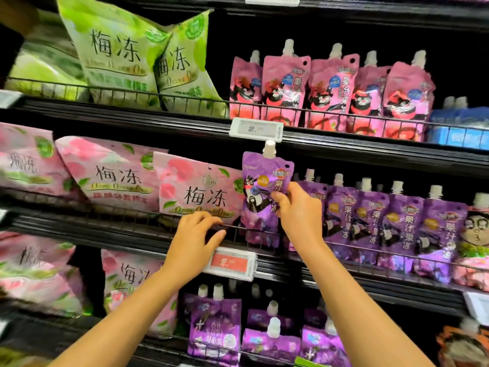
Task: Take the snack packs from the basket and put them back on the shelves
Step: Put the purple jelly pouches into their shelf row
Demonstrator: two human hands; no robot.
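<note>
My right hand [296, 207] grips a purple spouted jelly pouch [260, 186] by its right side, holding it upright at the left end of the row of matching purple pouches [391, 223] on the middle shelf. The pouch's bottom sits behind the wire rail [238, 229]. My left hand [197, 235] has its fingers curled over that rail, just left of the pouch and in front of a pink snack bag [195, 189]. No basket is in view.
Pink spouted pouches [330, 88] and green snack bags [127, 56] fill the shelf above. More purple pouches [238, 332] and pink bags [127, 282] stand below. Price tags [256, 129] [229, 263] hang on the shelf edges.
</note>
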